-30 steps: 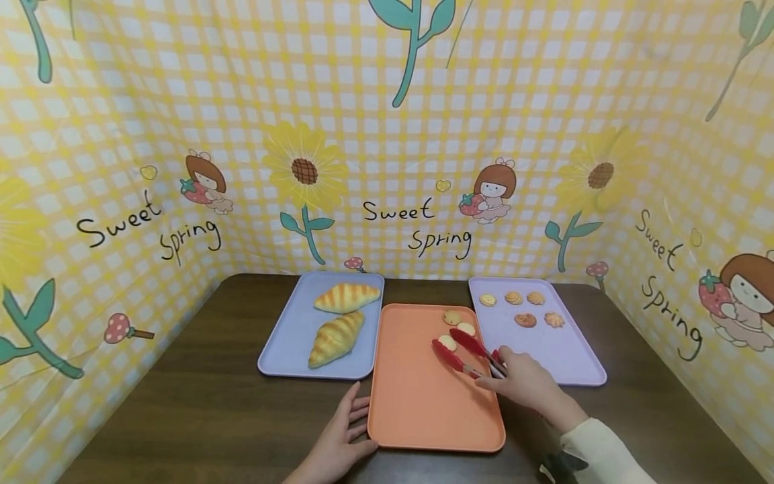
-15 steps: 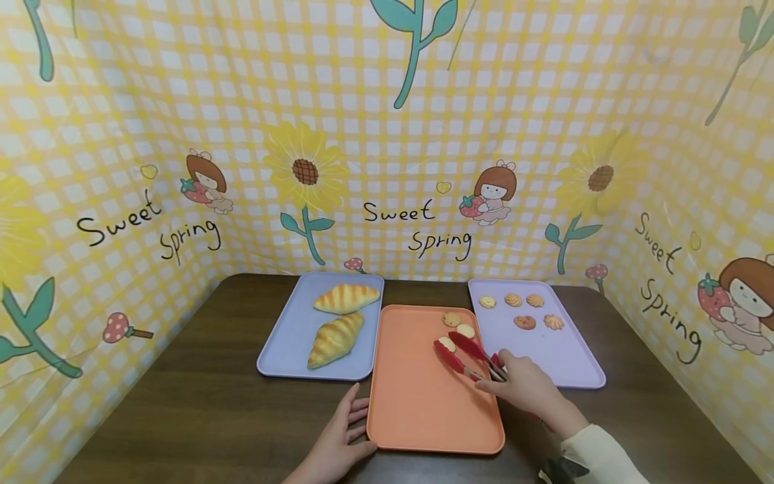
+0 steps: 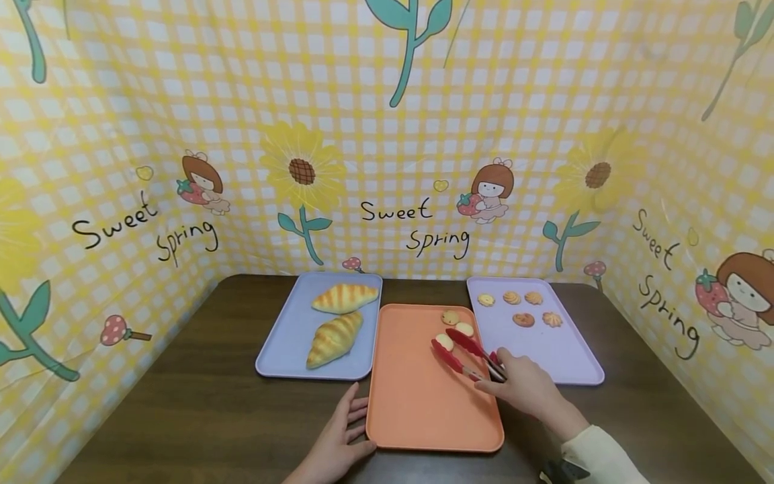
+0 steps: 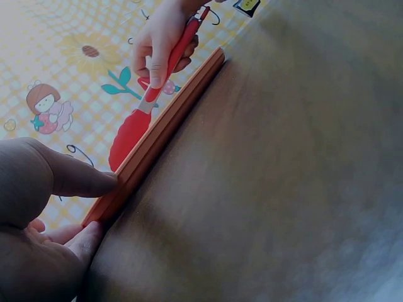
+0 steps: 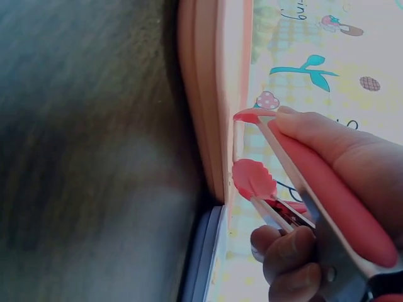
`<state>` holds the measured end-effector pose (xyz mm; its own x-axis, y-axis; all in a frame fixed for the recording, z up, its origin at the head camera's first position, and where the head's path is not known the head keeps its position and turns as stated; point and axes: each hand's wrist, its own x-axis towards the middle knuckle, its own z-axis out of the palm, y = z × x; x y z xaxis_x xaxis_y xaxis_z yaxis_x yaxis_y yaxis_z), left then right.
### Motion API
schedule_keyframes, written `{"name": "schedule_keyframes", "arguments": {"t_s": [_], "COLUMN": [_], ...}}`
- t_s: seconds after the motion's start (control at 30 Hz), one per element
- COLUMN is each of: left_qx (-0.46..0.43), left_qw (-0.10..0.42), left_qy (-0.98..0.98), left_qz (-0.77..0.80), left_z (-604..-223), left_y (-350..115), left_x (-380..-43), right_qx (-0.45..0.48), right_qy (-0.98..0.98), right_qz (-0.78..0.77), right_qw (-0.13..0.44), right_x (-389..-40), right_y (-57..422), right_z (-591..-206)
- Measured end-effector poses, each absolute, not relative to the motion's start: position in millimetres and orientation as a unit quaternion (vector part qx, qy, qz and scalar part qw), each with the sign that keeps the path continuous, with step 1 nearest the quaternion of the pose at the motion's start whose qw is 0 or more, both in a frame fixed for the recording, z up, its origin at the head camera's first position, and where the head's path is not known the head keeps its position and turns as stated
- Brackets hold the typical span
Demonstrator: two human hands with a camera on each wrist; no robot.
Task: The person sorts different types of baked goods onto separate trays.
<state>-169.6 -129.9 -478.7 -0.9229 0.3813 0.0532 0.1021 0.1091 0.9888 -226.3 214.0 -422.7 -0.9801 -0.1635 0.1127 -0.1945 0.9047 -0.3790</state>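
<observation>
My right hand (image 3: 526, 386) grips a pair of red-tipped tongs (image 3: 449, 356) over the far right part of the orange tray (image 3: 423, 403). The tong tips stand spread on either side of a pale round cookie (image 3: 444, 341); whether they touch it I cannot tell. A second pale cookie (image 3: 464, 329) and a browner one (image 3: 449, 316) lie just beyond. In the right wrist view the tongs (image 5: 302, 182) show a gap between their tips. My left hand (image 3: 338, 433) rests at the tray's near left corner, fingers loosely extended along its side and thumb touching the rim (image 4: 135, 170).
On the left stands a blue-lilac tray (image 3: 284, 356) with two croissant-like breads (image 3: 335, 339). A lilac tray (image 3: 571, 366) on the right bears several small cookies (image 3: 523, 320). All three trays sit on a dark wooden table (image 3: 181, 396), with a yellow checked cloth (image 3: 387, 154) behind.
</observation>
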Motion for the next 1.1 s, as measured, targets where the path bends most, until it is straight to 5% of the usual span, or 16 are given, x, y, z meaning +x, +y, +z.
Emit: {"name": "schedule_keyframes", "arguments": {"t_s": [1.1], "left_qx": [0.165], "left_qw": [0.104], "left_qy": [0.74], "left_qz": [0.644], "left_z": [-478], "left_y": [-129], "left_x": [-169], "right_qx": [0.058], "right_qy": [-0.978], "right_qz": [0.178], "right_qw": [0.093], "right_x": [-241], "right_y": [249], "right_z": [-427]}}
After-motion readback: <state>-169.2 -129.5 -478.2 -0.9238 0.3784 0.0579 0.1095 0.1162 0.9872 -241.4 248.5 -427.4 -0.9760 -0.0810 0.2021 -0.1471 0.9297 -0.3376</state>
